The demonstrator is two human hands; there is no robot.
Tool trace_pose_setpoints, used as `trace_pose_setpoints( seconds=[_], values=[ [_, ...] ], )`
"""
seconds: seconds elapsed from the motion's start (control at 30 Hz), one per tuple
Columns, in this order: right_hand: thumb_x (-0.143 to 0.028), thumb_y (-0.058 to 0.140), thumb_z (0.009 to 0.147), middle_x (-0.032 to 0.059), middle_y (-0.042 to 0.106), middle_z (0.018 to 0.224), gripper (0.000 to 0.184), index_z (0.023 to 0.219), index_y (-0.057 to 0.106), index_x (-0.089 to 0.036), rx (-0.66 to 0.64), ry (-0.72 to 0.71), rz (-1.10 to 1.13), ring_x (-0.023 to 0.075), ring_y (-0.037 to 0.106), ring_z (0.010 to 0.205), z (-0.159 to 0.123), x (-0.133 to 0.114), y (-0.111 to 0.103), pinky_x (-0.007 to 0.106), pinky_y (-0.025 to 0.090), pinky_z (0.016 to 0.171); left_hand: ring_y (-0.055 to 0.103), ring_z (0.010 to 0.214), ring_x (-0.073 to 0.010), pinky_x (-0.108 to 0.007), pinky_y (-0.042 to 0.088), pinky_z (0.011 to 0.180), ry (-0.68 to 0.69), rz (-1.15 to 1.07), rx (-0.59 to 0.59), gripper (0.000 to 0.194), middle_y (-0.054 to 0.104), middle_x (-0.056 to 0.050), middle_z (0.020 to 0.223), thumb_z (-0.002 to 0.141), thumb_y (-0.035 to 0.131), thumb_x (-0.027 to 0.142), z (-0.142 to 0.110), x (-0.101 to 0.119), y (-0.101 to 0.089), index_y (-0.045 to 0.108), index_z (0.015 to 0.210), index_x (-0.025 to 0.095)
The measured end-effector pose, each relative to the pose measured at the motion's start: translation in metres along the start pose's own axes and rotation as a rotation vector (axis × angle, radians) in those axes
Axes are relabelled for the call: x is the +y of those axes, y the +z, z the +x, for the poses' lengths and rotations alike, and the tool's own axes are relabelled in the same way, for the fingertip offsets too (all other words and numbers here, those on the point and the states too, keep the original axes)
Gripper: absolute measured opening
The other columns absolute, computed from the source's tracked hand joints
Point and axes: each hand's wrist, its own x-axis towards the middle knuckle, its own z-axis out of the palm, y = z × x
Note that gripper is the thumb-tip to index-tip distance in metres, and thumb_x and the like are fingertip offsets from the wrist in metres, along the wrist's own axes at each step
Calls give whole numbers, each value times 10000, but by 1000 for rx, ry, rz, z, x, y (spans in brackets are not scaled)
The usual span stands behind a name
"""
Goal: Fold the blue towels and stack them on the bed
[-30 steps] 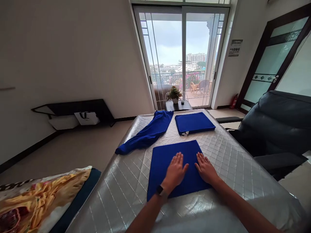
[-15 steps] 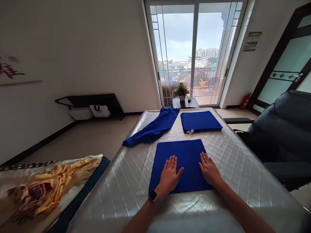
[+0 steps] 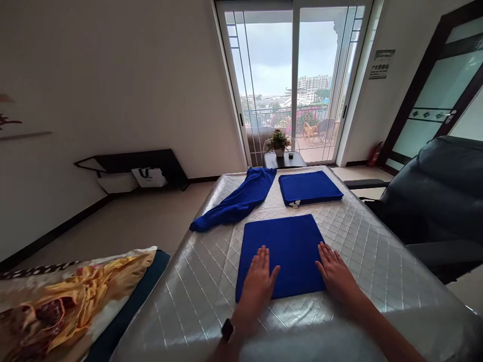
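A folded blue cloth (image 3: pixel 290 251) lies flat as a near-square on the silver quilted table cover (image 3: pixel 204 281). My left hand (image 3: pixel 260 276) rests over its near left part, palm down with fingers stretched and thumb apart. At its right edge, my right hand (image 3: pixel 335 274) lies open, the fingertips touching or just beside the cloth. Neither hand grips anything. Beyond them is a neat stack of folded blue cloth (image 3: pixel 310 186) with a white tag at its near edge. A crumpled blue cloth (image 3: pixel 237 201) stretches along the far left side.
A dark armchair (image 3: pixel 441 201) stands close on the right. To the left is a bed or mat with patterned bedding (image 3: pixel 83 296). A small table with a potted plant (image 3: pixel 278 143) stands past the far edge, before a glass sliding door (image 3: pixel 294 80).
My left hand has slid back toward me and slightly left on the cloth. My right hand has shifted right, to the cloth's edge. The view has turned slightly.
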Motion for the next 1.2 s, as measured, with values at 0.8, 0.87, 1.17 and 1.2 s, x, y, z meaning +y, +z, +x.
trace_pose_setpoints(
  seconds=[0.8,0.87,1.17,1.2],
  values=[
    [-494,198,1059,80,200,1685,679,1619,262,-116,19,28,69,223,146,1570,-18,0,9,479,179,1276,233,1560,-284,-529,269,1259,-302,124,-33,769,193,-127,1694,1033,224,608,-67,-54,10,166,1622,117],
    [-488,193,1059,77,210,1683,669,1620,268,-132,33,20,69,228,156,1568,-22,-2,7,495,189,1273,245,1556,-281,-529,280,1256,-288,129,-31,748,206,-128,1690,1039,232,584,-73,-55,7,184,1620,115],
    [-488,218,1060,73,244,1669,653,1604,317,-139,17,16,50,231,202,1557,-38,-3,8,465,248,1260,303,1533,-222,-451,368,1232,274,-69,-72,594,309,-56,1660,1069,278,473,-10,76,-2,296,1603,213],
    [-467,235,1058,78,248,1665,644,1597,332,-127,3,12,41,233,207,1555,-38,-2,10,461,247,1260,295,1536,-212,-441,352,1244,340,-104,-76,602,307,-44,1660,1066,293,491,-4,93,1,301,1601,216]
  ],
)
